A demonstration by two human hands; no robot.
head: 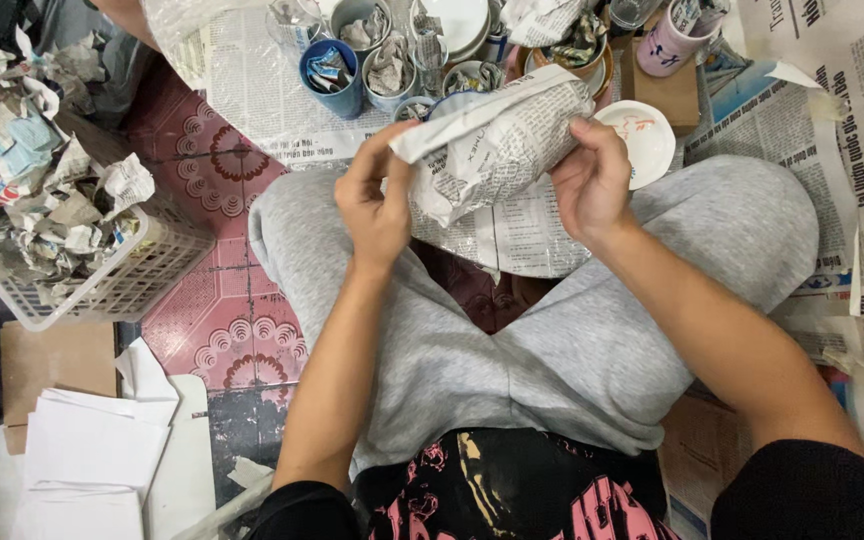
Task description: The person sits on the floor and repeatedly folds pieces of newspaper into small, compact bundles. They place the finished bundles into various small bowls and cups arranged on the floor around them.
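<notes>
Even overhead light; soft shadows — sharp, edges warped

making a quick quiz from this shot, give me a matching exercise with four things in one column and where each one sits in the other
Things:
1. newspaper-wrapped bundle
2. white basket of crumpled paper
3. blue cup
4. small white dish

Places:
A. on the tiled floor, far left
B. between the left hand and the right hand
C. just beyond the right hand, on a newspaper sheet
D. among the cups at the top, stuffed with paper

Pairs: 1-B, 2-A, 3-D, 4-C
</notes>
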